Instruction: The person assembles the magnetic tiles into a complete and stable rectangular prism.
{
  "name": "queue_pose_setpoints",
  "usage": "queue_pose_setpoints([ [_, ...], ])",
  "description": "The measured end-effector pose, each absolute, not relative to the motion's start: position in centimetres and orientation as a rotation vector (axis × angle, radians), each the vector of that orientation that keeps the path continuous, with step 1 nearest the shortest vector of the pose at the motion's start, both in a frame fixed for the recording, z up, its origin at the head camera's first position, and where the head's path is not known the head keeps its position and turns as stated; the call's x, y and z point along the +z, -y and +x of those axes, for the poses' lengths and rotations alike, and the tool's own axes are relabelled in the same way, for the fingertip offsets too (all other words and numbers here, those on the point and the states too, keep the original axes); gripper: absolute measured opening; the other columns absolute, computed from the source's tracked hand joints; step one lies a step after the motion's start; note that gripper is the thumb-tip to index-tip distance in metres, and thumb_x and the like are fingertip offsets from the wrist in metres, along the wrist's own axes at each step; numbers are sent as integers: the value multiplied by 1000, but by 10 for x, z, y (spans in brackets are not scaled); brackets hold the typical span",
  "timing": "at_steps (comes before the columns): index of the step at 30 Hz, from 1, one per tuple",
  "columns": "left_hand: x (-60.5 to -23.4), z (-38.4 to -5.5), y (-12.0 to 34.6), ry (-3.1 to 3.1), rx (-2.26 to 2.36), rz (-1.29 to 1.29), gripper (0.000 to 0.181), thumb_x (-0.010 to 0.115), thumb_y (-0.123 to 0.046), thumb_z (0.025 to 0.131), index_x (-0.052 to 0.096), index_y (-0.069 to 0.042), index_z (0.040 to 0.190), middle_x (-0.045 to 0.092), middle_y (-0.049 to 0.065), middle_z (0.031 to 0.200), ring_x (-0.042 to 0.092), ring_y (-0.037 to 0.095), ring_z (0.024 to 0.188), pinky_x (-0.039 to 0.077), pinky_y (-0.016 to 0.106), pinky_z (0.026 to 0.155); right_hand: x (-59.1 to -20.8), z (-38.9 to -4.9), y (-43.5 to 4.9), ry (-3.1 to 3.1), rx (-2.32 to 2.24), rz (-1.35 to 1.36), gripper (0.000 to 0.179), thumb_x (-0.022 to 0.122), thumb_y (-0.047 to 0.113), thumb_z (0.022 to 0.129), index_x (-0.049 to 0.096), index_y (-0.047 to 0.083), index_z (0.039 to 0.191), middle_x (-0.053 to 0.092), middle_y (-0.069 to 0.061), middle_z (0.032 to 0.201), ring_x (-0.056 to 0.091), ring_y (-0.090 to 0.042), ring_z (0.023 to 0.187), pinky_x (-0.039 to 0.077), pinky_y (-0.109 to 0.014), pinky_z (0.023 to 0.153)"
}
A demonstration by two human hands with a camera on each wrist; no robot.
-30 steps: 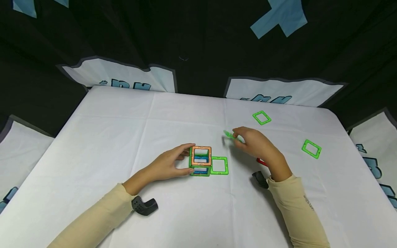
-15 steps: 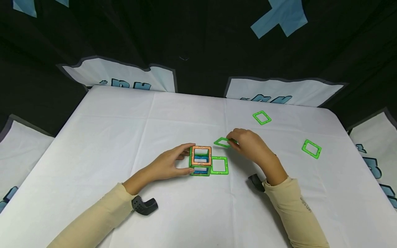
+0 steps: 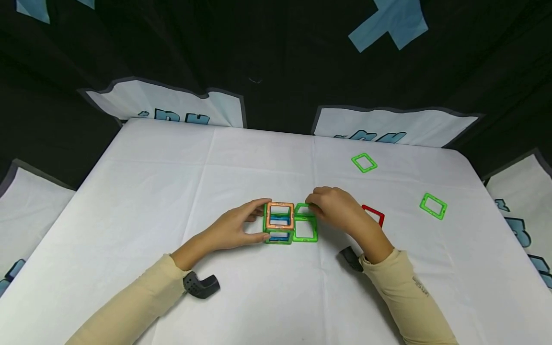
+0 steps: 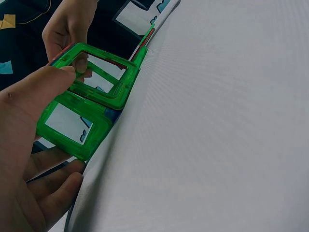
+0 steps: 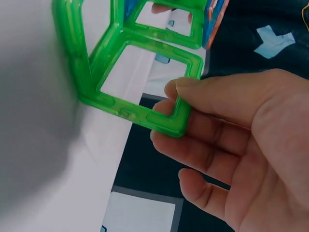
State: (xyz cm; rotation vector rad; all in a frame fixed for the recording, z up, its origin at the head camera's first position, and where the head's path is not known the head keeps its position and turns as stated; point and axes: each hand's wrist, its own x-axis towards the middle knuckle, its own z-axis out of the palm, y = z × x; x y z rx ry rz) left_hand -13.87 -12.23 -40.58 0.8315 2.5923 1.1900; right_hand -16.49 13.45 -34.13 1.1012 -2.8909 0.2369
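Observation:
My left hand (image 3: 235, 227) grips a small cube of magnetic tiles (image 3: 280, 228) from its left side, thumb at the near edge and fingers behind. Orange, green and blue frames show on the cube; green faces (image 4: 96, 134) fill the left wrist view. Flat on the table against the cube's right side lies a green square tile (image 3: 305, 240). My right hand (image 3: 338, 208) pinches another green square tile (image 5: 126, 112) between thumb and fingers. That tile stands up at the flat tile's far edge, close beside the cube.
A red tile (image 3: 373, 210) lies partly hidden behind the right wrist. Two loose green square tiles lie farther off, one at the back (image 3: 364, 163) and one at the right (image 3: 433, 206). A white cloth covers the table (image 3: 164, 191), with a dark curtain (image 3: 276, 62) behind it.
My right hand has carried the green tile left and nearer, up to the flat tile and cube. The red tile has come more into view. My left hand stays on the cube.

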Motion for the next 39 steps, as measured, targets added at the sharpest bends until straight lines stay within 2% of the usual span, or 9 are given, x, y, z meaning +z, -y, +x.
queue_pose_setpoints([
  [7, -405, -138, 122, -2592, 1198, 836, 76, 72, -34, 77, 32, -17, 139, 54, 3, 124, 53, 16, 114, 47, 28, 95, -345, -164, -131, 2889, 234, 1093, 11, 67, 7, 81, 70, 6, 92, 65, -3, 85, 61, -16, 81, 54, -31, 75],
  [16, -404, -138, 122, -2587, 1194, 819, 75, 72, -34, 77, 33, -18, 139, 54, 3, 124, 53, 16, 114, 47, 27, 95, -346, -166, -130, 2915, 307, 1066, 11, 66, 9, 82, 70, 7, 93, 65, -3, 86, 60, -15, 82, 54, -30, 73],
  [22, -403, -138, 122, -2582, 1192, 811, 75, 72, -34, 77, 32, -18, 139, 54, 2, 124, 52, 15, 115, 47, 27, 96, -339, -168, -140, 2990, 403, 1030, 23, 64, 22, 85, 68, 6, 102, 64, -3, 90, 60, -17, 85, 53, -34, 76],
  [26, -404, -138, 122, -2589, 1190, 824, 75, 72, -36, 77, 33, -19, 139, 54, 2, 124, 53, 16, 114, 47, 28, 96, -330, -176, -159, 3184, 427, 851, 33, 62, 26, 87, 63, 2, 110, 65, -9, 96, 60, -22, 88, 51, -39, 77],
  [32, -404, -138, 122, -2600, 1184, 835, 75, 71, -37, 77, 33, -18, 139, 55, 3, 123, 53, 16, 114, 48, 28, 95, -323, -190, -196, 3467, 387, 470, 41, 62, 20, 86, 54, -1, 120, 61, -17, 102, 57, -25, 85, 50, -38, 72],
  [39, -404, -138, 122, -2598, 1179, 826, 75, 72, -36, 77, 33, -19, 139, 54, 2, 122, 52, 14, 114, 47, 26, 95, -324, -197, -220, 3500, 395, 315, 42, 61, 19, 85, 52, -1, 121, 59, -22, 105, 56, -30, 89, 51, -40, 70],
])
